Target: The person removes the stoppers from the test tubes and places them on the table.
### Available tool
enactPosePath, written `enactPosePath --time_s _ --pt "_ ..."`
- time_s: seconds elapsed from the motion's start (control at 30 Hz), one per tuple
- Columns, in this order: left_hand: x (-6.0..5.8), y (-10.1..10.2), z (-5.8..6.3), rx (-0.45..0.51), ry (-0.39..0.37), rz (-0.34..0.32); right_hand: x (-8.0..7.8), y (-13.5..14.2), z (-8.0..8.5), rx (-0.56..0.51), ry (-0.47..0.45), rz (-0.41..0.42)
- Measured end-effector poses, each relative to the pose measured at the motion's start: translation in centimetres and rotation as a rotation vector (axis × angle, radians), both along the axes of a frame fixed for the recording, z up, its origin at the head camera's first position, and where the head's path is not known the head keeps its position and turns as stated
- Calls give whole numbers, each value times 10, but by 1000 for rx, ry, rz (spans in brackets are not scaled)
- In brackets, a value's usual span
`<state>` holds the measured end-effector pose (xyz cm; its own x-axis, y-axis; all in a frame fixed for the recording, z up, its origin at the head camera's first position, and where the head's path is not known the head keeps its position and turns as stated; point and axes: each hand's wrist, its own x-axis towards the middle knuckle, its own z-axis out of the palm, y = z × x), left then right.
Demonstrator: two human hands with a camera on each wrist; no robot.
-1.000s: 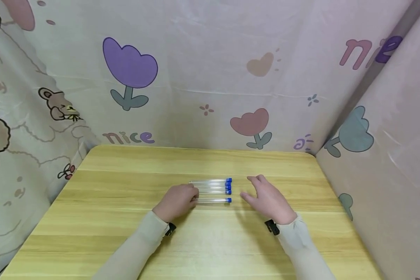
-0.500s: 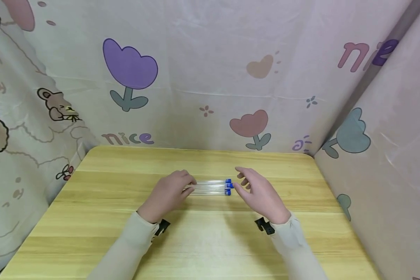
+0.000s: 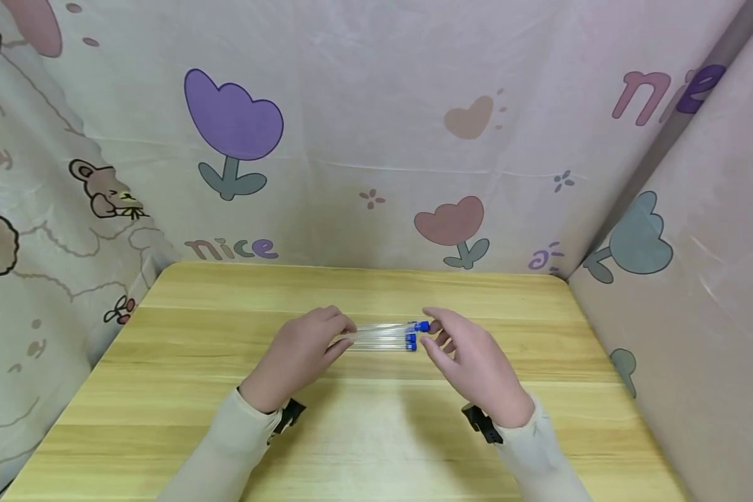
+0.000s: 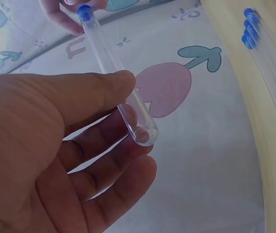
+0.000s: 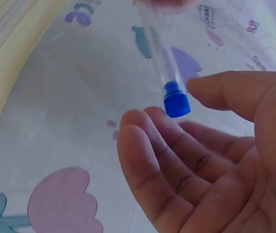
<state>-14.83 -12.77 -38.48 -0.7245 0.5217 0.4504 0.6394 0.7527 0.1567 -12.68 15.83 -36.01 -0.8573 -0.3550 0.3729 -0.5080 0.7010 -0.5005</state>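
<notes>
My left hand [image 3: 301,352] pinches a clear test tube [image 4: 104,53] near its rounded end, between thumb and fingers. The tube is raised off the table, and its blue cap [image 5: 176,104] points toward my right hand [image 3: 473,355]. Around that cap the right thumb and loosely bent fingers are spread, without a visible grip on it. Several more test tubes [image 3: 383,346] with blue caps lie side by side on the table below, caps to the right. In the left wrist view these lying tubes [image 4: 268,58] show at the right edge.
The wooden table [image 3: 364,432] reaches back to a printed curtain [image 3: 351,139], which also hangs along the left and right sides. A dark device is strapped at each wrist below a light sleeve [image 3: 222,436].
The left hand has lifted the nearest, separate tube off the table and back over the others. My right hand has moved left, close to its cap.
</notes>
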Motion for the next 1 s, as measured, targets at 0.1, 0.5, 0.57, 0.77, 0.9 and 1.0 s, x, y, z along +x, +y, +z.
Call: enactPosePath --time_s 0.1,0.5,0.57,0.77,0.9,1.0 --pt "2 1 1 5 0 -2 2 -1 0 7 23 18" --pt "5 9 1 -33 -64 -11 0 -3 -6 39 109 41" --pt "5 13 2 -34 -64 -19 -1 -4 -6 37 102 49" --pt "5 21 2 -20 -26 -75 -2 -7 -11 3 127 80" --pt "5 19 0 -5 -19 -68 -2 -9 -14 3 161 88" --pt "5 18 0 13 -15 -63 -2 -11 -14 11 160 84"
